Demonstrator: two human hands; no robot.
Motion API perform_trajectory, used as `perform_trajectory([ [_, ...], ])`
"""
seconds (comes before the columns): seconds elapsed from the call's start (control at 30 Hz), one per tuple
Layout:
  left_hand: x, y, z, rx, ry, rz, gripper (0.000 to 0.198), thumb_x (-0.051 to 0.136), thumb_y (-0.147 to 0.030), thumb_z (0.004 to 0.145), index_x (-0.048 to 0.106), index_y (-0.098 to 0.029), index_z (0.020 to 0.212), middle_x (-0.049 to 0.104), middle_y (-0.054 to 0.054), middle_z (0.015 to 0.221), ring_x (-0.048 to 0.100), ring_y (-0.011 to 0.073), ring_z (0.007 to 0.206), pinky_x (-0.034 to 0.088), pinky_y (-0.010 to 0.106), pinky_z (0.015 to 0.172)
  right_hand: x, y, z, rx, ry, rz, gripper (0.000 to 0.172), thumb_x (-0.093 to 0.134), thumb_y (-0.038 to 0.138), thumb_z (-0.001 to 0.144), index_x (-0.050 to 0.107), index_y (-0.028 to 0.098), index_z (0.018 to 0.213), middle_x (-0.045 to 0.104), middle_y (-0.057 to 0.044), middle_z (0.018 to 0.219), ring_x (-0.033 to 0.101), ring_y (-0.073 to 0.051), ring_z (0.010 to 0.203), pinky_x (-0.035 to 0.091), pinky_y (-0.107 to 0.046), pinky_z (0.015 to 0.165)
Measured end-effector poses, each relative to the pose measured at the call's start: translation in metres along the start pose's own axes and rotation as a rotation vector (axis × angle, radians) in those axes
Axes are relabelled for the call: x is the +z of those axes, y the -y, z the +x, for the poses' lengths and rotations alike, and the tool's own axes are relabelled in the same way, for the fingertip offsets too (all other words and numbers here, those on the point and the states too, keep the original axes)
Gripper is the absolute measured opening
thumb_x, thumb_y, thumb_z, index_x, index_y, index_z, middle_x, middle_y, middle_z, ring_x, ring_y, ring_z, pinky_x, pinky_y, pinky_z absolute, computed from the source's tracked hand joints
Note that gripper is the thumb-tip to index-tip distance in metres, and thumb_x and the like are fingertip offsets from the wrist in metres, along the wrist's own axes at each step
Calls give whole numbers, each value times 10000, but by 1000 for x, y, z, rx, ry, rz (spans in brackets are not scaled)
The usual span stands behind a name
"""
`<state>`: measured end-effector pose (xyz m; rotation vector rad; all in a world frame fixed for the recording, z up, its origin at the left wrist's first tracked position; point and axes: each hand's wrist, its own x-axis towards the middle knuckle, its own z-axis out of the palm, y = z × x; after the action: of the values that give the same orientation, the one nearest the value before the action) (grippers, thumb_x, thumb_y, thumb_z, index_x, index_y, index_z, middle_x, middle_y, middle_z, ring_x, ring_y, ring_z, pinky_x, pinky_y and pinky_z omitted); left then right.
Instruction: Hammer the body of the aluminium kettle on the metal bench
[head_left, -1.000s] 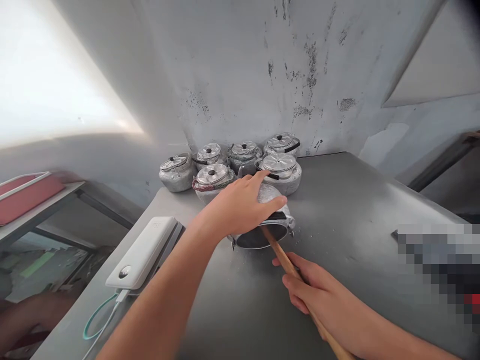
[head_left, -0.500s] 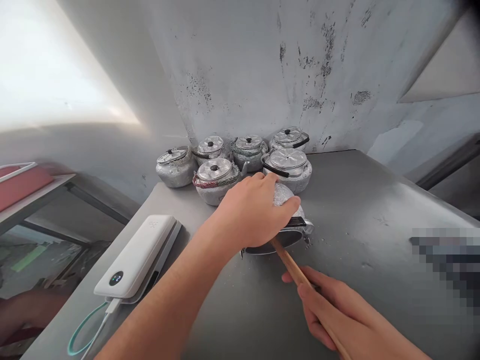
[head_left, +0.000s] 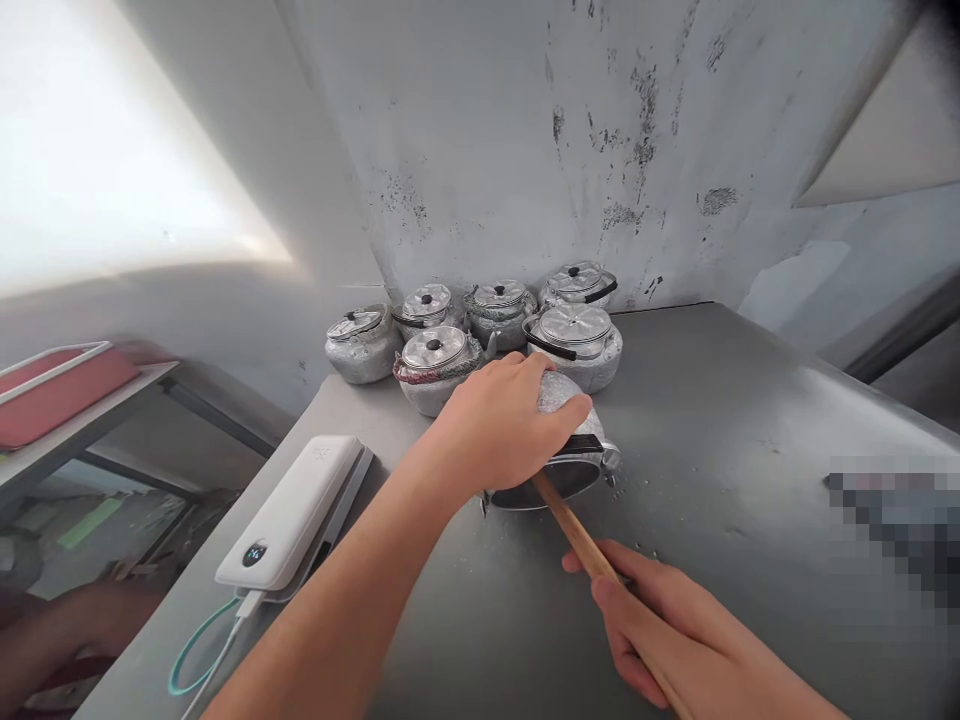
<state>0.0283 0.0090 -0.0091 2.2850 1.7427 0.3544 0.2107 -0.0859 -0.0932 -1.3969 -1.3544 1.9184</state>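
An aluminium kettle (head_left: 574, 440) without a lid lies on its side on the grey metal table (head_left: 712, 420), its opening facing me. My left hand (head_left: 499, 425) is closed over the top of the kettle and holds it down. My right hand (head_left: 664, 625) grips a wooden stick (head_left: 574, 530) whose far end reaches into the kettle's opening.
Several lidded aluminium kettles (head_left: 435, 355) stand in a cluster against the stained wall behind. A white power bank (head_left: 289, 510) with a teal cable lies on a tablet at the table's left edge. A shelf with a red tray (head_left: 60, 385) is at far left.
The view shifted slightly. My left hand's grip on the kettle tightened, and the kettle tipped a little so its opening looks narrower. The stick stays in the opening.
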Motion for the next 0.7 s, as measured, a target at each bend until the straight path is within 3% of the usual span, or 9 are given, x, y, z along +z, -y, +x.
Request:
perform_trajectory([
  [0.1,0,1,0,-1,3,-5,563,438,-578,1003,582,-201,1396,659,100,1350,585,321,1247,454,408,985,2,-1,2,-7,-19,-8,797,475,896,785,662,250,1211,438,28,681,420,-217,645,433,-362,647],
  [0.3,1,0,-3,8,4,-32,553,434,-601,999,587,-233,1383,655,86,1382,578,326,1277,452,403,1018,3,-2,3,116,-15,20,681,540,861,773,664,265,1079,434,30,747,437,-212,748,454,-323,737],
  [0.43,-14,4,-2,-14,70,-143,578,372,-573,1027,485,-285,1516,576,41,1516,534,303,1374,437,382,1073,0,-3,2,128,13,36,710,523,856,787,638,252,1141,421,40,754,419,-207,774,455,-332,826],
  [0.53,-38,30,0,-26,86,-157,530,341,-510,1035,494,-345,1515,510,-28,1585,506,268,1418,441,337,1086,-1,-6,4,125,18,21,665,499,802,849,613,253,1206,448,24,817,449,-221,843,447,-361,892],
  [0.6,-55,61,-3,-173,35,-20,569,396,-512,995,438,-363,1543,501,-19,1593,529,270,1398,459,332,1067,-1,-9,5,123,25,-21,646,454,779,886,588,257,1241,446,22,821,467,-234,865,445,-392,921],
  [0.63,-61,79,-6,-270,64,91,611,400,-539,978,394,-367,1564,479,-7,1611,535,279,1392,478,332,1043,-1,-10,6,126,29,-38,637,438,770,900,576,258,1253,439,23,821,475,-240,877,443,-405,945],
  [0.7,-68,113,-15,-407,143,177,706,519,-556,884,453,-284,1533,560,111,1536,583,374,1324,504,408,991,-1,-11,6,146,28,-61,630,427,769,904,563,261,1252,425,25,827,485,-245,897,443,-411,982],
])
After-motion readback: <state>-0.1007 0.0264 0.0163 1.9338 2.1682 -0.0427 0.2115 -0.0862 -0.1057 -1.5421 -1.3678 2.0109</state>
